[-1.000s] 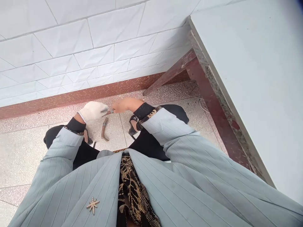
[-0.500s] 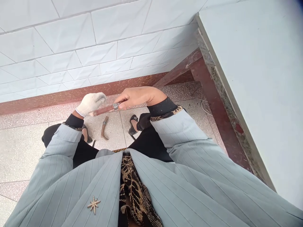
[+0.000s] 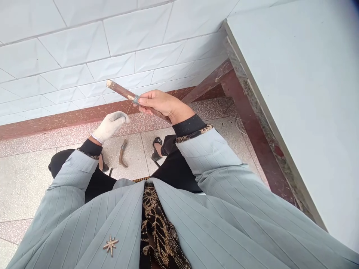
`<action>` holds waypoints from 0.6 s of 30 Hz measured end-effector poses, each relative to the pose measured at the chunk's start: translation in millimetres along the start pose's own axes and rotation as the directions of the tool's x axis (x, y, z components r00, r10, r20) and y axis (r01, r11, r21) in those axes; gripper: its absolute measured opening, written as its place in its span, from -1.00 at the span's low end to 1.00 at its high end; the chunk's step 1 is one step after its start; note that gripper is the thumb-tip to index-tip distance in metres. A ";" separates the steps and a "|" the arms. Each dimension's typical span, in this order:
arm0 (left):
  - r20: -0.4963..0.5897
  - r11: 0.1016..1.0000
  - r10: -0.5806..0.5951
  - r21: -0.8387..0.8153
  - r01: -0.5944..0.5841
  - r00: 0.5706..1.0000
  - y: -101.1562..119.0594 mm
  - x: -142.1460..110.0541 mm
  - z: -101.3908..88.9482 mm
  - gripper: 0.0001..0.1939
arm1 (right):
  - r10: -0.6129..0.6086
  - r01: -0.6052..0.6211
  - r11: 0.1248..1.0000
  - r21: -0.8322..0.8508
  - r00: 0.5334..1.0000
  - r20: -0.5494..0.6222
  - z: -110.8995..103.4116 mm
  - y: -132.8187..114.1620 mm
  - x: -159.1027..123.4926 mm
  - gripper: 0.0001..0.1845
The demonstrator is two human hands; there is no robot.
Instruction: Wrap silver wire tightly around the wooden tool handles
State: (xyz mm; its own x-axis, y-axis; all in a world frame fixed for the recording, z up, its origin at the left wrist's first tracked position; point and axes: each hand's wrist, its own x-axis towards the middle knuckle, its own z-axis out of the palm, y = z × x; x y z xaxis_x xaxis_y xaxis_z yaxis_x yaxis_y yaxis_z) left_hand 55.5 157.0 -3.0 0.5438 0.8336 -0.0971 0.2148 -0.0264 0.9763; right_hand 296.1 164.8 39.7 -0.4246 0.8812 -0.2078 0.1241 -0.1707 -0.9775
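Note:
My bare right hand (image 3: 162, 104) is closed round a brown wooden stick (image 3: 121, 90), its pale cut end tilted up to the left. Several turns of thin grey wire (image 3: 135, 99) circle the stick just beside my thumb. From this coil a loose strand runs down to my left hand (image 3: 110, 126), which wears a white glove and pinches the wire with its fingers closed. Below, a short bent piece of wood (image 3: 122, 153) with a grey band near its top lies on the floor between my feet.
A white tiled wall (image 3: 75, 45) with a red-brown skirting rises in front of me. On the right stands a pale-topped table (image 3: 294, 74) with dark red legs (image 3: 246, 123). A thin white cable (image 3: 240, 127) lies on the speckled floor beside it.
The stick has swung, its left end rising away from the gloved hand. My right hand has turned with it. The wire strand between the hands now shows.

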 end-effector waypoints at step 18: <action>0.136 0.748 -0.061 0.662 -0.045 0.989 2.7 -3.0 3.9 -0.71 | 0.157 -0.078 0.372 -0.925 0.987 -0.020 24.2 10.7 14.5 -0.65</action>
State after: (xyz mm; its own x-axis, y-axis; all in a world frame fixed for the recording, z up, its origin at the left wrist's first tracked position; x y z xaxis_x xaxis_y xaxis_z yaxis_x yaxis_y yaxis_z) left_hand 57.6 152.3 -0.9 0.6347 0.7511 -0.1816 0.6732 -0.4222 0.6070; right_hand 269.6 165.0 25.3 -0.3819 0.8522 -0.3577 0.9087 0.2756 -0.3136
